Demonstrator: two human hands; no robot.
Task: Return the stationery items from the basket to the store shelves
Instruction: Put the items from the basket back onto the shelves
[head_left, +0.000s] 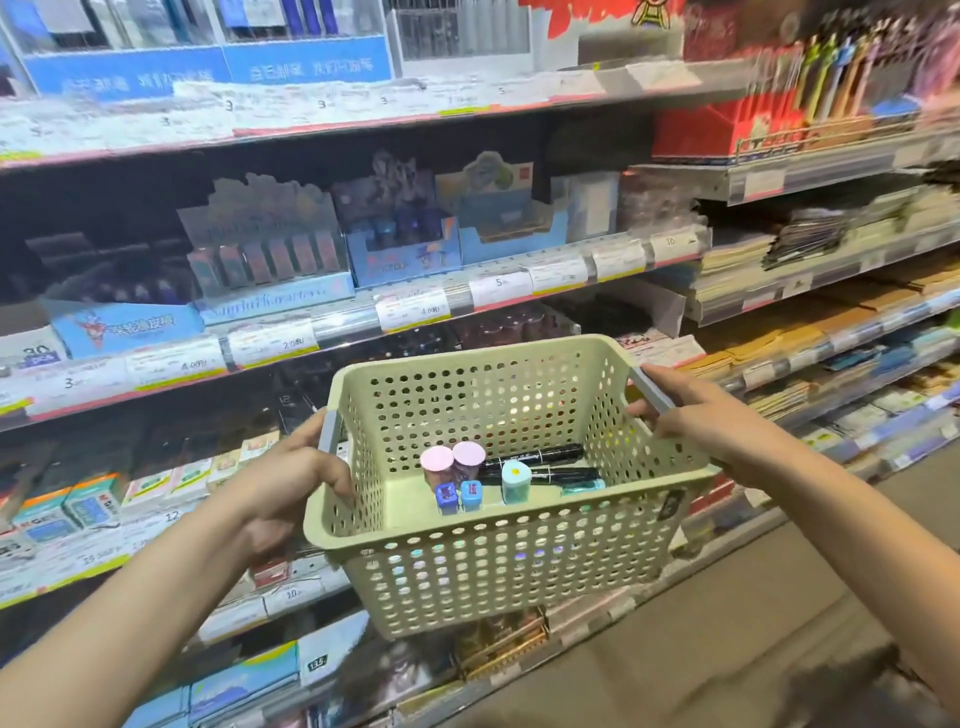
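Centrally, a perforated pale-green plastic basket (498, 566) is gripped by left hand (291, 488) and right hand (701, 415) at grey handles; markers (540, 465) and small capped items lie inside. Stocked shelves (363, 312) stand behind.

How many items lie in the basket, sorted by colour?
In the basket:
Pink round tubs: 2
Black markers: 2
Blue small blocks: 2
Teal pieces: 2
Total: 8
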